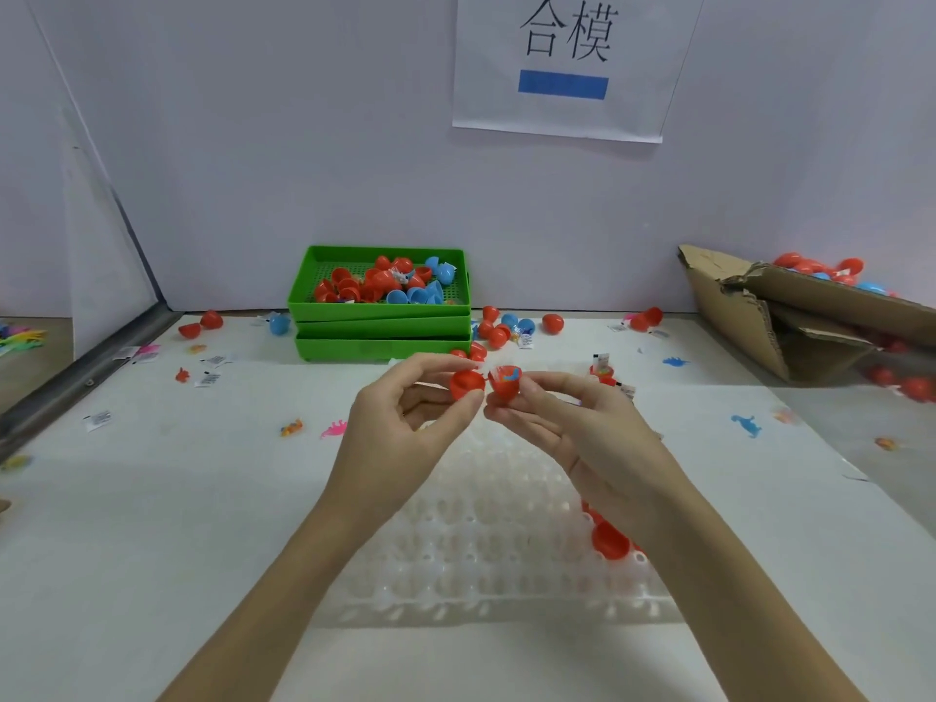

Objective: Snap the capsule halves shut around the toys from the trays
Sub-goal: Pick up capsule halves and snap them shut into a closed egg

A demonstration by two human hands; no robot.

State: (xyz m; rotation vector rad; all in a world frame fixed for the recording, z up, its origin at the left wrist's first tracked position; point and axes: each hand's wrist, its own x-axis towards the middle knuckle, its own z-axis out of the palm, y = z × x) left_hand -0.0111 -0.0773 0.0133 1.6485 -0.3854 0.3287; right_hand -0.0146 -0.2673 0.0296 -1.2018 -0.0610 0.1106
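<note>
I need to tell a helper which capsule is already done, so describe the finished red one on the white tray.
Find the white dimpled tray under the person's forearms. Near its right edge sits one closed red capsule, the only red piece seated in its cups.

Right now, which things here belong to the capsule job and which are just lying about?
In the job:
left hand pinching empty red half
right hand pinching red half with toy
green trays
white slotted tray

Lying about:
torn cardboard box
paper sign
blue dinosaur
</note>
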